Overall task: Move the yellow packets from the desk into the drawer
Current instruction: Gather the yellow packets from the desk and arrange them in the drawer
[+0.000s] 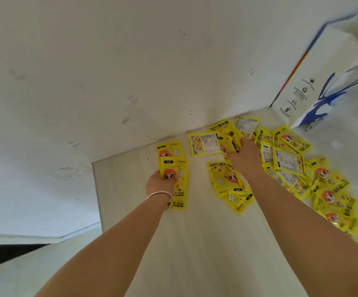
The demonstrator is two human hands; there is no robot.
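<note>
Pale wood counter [195, 243] runs up against a white wall, with yellow packets [291, 166] piled mostly on its right side. Right hand [245, 156] has its fingers curled into a few packets there, left hand [162, 184] grips a small stack [173, 168].

Pale wood-grain desk top [195, 243] sits against a white wall [109, 61] marked with faint pinkish and grey smudges. White paper bag with blue splash print [315, 86] stands at the far right corner. Dark floor strip [2, 254] lower left. Lighting even, soft.
</note>
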